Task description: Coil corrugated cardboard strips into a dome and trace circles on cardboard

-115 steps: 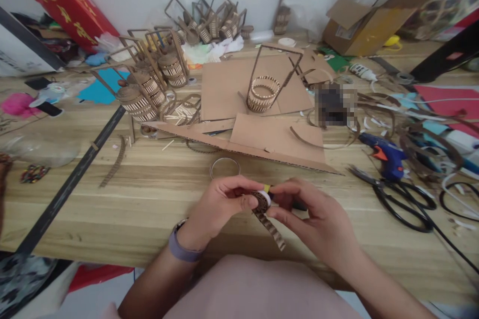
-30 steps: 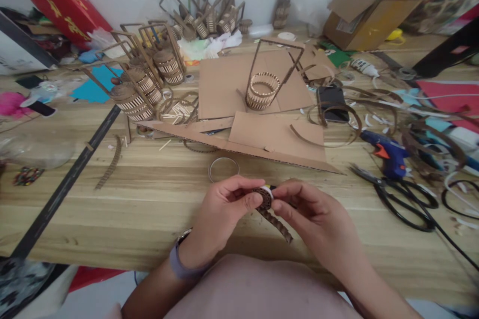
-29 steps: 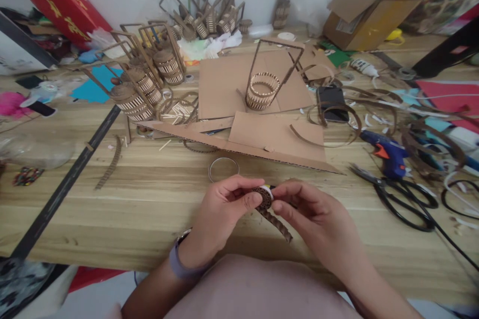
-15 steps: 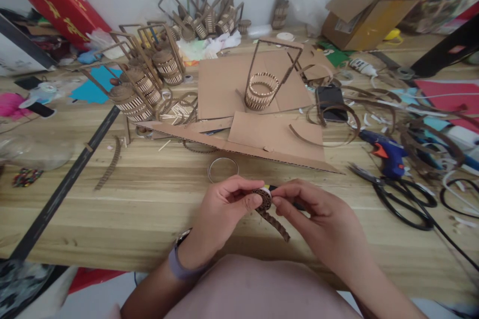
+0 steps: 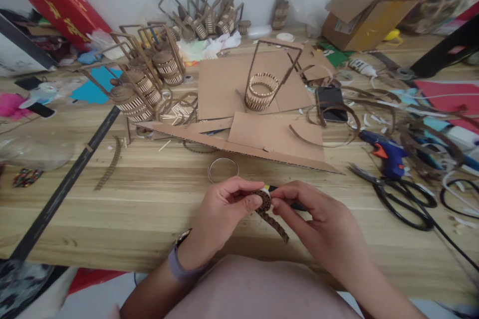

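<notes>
Between thumb and fingers, my left hand (image 5: 228, 209) pinches a small coil of corrugated cardboard strip (image 5: 266, 201) with a white layer along its upper edge. The strip's loose end (image 5: 277, 227) hangs down toward the right. At the coil's right side, the thumb and index finger of my right hand (image 5: 318, 214) press together on its edge. A thin ring (image 5: 223, 170) lies on the table just beyond my left hand. Partly behind my right hand is a black and yellow object (image 5: 298, 206) whose kind I cannot make out.
Cardboard sheets (image 5: 277, 132) lie ahead, one tilted with its edge toward me. On them stands a handled basket (image 5: 262, 92). Black-handled scissors (image 5: 402, 202) and a blue glue gun (image 5: 389, 154) lie right. Several lidded baskets (image 5: 136, 84) stand left, near a long black strip (image 5: 67, 179).
Both hands stay in nearly the same place around the coil. The fingers of my right hand and the strip's hanging end have shifted only slightly.
</notes>
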The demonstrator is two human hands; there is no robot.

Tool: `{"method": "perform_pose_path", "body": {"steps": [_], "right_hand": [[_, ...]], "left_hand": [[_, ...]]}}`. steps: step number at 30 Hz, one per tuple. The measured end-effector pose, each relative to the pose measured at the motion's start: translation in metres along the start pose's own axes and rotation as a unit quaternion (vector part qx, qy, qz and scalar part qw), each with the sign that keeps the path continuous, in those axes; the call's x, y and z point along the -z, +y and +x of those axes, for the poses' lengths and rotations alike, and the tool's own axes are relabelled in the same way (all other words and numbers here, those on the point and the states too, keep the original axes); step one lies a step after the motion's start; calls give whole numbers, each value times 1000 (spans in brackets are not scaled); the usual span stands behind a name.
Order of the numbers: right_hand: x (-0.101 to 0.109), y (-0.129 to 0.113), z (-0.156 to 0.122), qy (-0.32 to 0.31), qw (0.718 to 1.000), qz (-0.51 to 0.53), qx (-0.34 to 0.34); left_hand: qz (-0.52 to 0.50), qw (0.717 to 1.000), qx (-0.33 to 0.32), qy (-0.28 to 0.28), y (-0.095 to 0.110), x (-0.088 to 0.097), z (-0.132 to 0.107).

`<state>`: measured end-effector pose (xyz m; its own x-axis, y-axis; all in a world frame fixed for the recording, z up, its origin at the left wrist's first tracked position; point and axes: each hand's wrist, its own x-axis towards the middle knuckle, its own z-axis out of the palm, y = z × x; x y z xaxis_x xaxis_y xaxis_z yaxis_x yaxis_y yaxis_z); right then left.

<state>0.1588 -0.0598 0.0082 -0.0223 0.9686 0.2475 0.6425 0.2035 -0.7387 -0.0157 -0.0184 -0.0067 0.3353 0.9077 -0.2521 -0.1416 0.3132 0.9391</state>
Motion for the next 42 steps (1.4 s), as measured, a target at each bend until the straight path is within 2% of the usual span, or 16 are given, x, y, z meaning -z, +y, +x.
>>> {"method": "perform_pose_path", "body": {"steps": [9,17,27,36,42], "right_hand": [[-1,2,-1,-5,1000,-24,17],[2,0,0,-13,1000,-4,19],[-3,-1,-7,47,997,-33,50],[-4,-3,-7,46,994,-75,64],[-1,-3,-6,25,992,-81,94]], "left_hand": [[-13,1000,14,4,-2,0,2],[-46,998,36,6,-4,1,4],[-7,1000,-4,11,-1,-1,2],[13,1000,-14,11,0,-2,-1],[1,1000,17,-9,0,-1,-1]]}}
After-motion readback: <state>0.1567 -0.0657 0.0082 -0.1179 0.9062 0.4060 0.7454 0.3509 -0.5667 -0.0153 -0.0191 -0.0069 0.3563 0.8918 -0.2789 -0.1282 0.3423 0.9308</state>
